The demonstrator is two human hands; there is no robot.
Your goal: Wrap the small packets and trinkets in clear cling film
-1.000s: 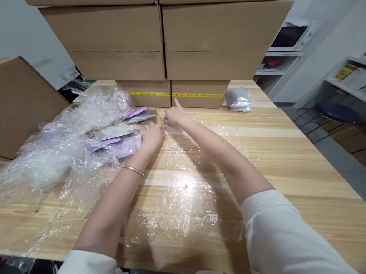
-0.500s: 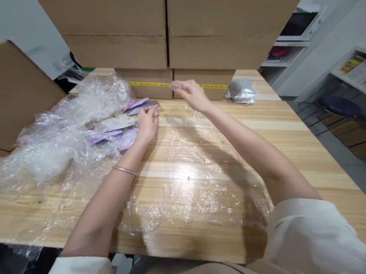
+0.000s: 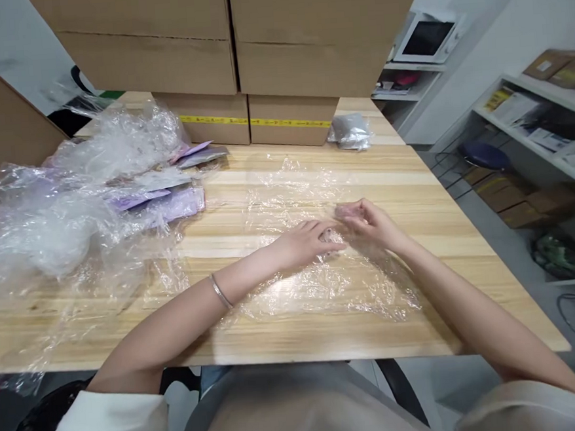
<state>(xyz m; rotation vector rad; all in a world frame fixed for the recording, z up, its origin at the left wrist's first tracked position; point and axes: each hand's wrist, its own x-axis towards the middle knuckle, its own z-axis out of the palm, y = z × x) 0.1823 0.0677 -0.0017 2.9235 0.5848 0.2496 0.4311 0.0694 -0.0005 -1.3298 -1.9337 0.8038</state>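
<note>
My left hand (image 3: 309, 243) reaches across to the right over the table, its fingers curled round a small, clear, shiny piece (image 3: 329, 237), perhaps crumpled plastic. Just beside it, my right hand (image 3: 369, 224) pinches another small, clear, faintly pinkish piece (image 3: 347, 210); its exact kind is too unclear to name. Beneath both hands a sheet of thin transparent plastic film (image 3: 286, 189) lies spread on the wooden table (image 3: 247, 340). To the left is a heap of crumpled clear plastic (image 3: 62, 225), with a flat purple packet (image 3: 181, 204) and a grey packet (image 3: 204, 156) at its right side.
Stacked cardboard boxes (image 3: 287, 64) rise at the back, the lower ones crossed by yellow tape (image 3: 291, 122). A grey packet in clear wrap (image 3: 350, 132) sits at their right. Another large box (image 3: 0, 124) stands at left. Shelves (image 3: 532, 133) and a stool (image 3: 484, 154) are beyond the table.
Both hands have come from the far side of the table, near the boxes, back toward me and to the right. The right hand lifted a clear piece on the way. The view has shifted too.
</note>
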